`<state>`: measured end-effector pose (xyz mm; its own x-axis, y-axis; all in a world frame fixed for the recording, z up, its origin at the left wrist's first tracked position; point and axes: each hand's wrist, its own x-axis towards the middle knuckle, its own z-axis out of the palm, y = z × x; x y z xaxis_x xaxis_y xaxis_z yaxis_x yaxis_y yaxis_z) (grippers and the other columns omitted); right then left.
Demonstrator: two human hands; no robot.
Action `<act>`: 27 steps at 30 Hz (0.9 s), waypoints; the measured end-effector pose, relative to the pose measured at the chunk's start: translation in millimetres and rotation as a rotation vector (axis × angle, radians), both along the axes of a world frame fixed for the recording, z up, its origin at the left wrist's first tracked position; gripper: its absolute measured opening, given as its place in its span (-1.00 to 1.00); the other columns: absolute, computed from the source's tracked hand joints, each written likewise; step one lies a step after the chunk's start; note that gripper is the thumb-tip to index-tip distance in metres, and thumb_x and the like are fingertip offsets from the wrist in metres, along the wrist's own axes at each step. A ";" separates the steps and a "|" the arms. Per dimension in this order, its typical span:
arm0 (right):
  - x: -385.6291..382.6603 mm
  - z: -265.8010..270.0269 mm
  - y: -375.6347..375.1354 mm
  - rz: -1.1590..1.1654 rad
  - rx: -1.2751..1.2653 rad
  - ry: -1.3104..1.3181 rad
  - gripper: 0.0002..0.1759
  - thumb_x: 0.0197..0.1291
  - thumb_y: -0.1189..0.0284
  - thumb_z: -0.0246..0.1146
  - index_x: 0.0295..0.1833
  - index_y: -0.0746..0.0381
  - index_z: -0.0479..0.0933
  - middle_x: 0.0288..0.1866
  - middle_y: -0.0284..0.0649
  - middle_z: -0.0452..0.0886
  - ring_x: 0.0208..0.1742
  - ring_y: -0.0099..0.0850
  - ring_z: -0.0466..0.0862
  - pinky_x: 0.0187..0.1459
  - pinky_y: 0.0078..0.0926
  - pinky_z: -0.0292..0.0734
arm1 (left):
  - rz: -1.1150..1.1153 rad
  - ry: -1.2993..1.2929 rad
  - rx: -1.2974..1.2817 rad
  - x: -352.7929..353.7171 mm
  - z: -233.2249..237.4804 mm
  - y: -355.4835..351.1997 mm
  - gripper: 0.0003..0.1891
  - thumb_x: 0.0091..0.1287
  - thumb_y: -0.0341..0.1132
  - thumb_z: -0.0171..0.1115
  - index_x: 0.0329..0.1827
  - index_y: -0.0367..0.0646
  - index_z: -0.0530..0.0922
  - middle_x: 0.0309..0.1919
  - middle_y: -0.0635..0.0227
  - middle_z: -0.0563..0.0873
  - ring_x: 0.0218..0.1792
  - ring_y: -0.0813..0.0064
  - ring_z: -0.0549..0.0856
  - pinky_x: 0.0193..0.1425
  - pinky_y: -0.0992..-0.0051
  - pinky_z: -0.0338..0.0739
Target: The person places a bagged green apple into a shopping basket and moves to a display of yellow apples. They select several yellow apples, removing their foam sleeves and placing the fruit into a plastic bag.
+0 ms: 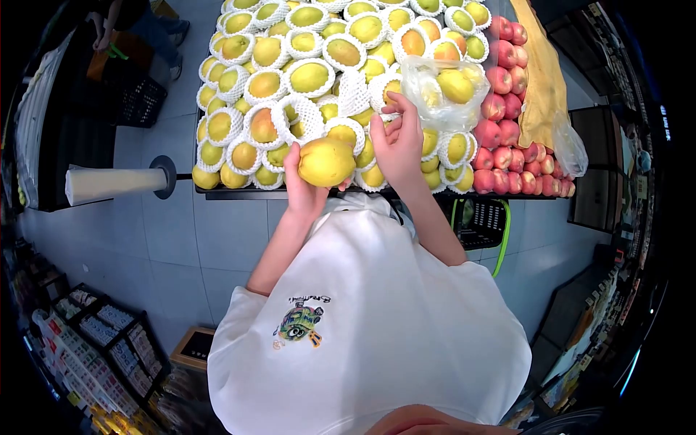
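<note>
A bare yellow fruit [326, 162] is held in my left hand [303, 185], above the front edge of the fruit display. My right hand [399, 141] is raised to the right of it, fingers apart and bent, with nothing in them. Beneath and beyond both hands lie yellow-green fruits in white foam nets [310, 76]. An empty-looking foam net [297, 116] rests just behind the held fruit. Beyond my right hand, a clear plastic bag [428, 98] lies on the display with yellow fruit [455, 85] in or on it.
Red apples [502, 109] fill the display's right side, beside a yellow cloth [540, 87]. A plastic bag roll [116, 184] sticks out at the left. A black basket with a green handle [482, 221] is below the front edge. Another person's legs [152, 36] show at upper left.
</note>
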<state>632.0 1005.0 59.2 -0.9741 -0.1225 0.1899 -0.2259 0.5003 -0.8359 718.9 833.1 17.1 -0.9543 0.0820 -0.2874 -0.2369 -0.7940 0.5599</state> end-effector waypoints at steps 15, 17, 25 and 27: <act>50.9 -18.0 22.4 0.178 -1.149 -0.869 -0.39 0.69 -0.02 -0.12 0.52 0.21 0.30 0.44 -0.07 0.46 0.30 -0.19 0.66 0.08 -0.11 0.78 | 0.132 0.618 -1.247 -5.4 26.5 30.2 0.16 -0.08 -0.20 0.82 0.61 -0.22 0.29 0.44 0.06 0.60 0.38 0.21 0.65 0.30 0.26 0.58; 47.9 -27.1 31.8 0.328 -1.270 -0.921 -0.36 0.69 -0.03 -0.16 0.54 0.23 0.29 0.44 -0.02 0.47 0.30 -0.15 0.67 0.11 -0.07 0.76 | 0.081 0.667 -1.263 -7.5 29.0 29.2 0.15 -0.09 -0.20 0.81 0.60 -0.20 0.31 0.43 0.07 0.61 0.39 0.20 0.63 0.29 0.28 0.57; 52.5 -28.0 32.6 0.363 -1.744 -1.098 -0.24 0.66 -0.11 -0.20 0.60 0.29 0.23 0.45 0.15 0.48 0.28 0.09 0.66 0.28 0.10 0.63 | 0.065 0.695 -1.301 -11.4 39.7 33.9 0.01 -0.11 -0.19 0.79 0.50 -0.16 0.48 0.29 0.22 0.64 0.23 0.21 0.58 0.27 0.29 0.57; 53.7 -29.7 33.5 0.455 -1.813 -1.153 -0.17 0.62 -0.19 -0.18 0.60 0.29 0.22 0.48 0.14 0.46 0.31 0.16 0.63 0.34 0.15 0.56 | 0.062 0.677 -1.294 -12.6 40.2 33.2 -0.01 -0.11 -0.17 0.77 0.49 -0.14 0.50 0.25 0.25 0.64 0.22 0.20 0.54 0.27 0.29 0.55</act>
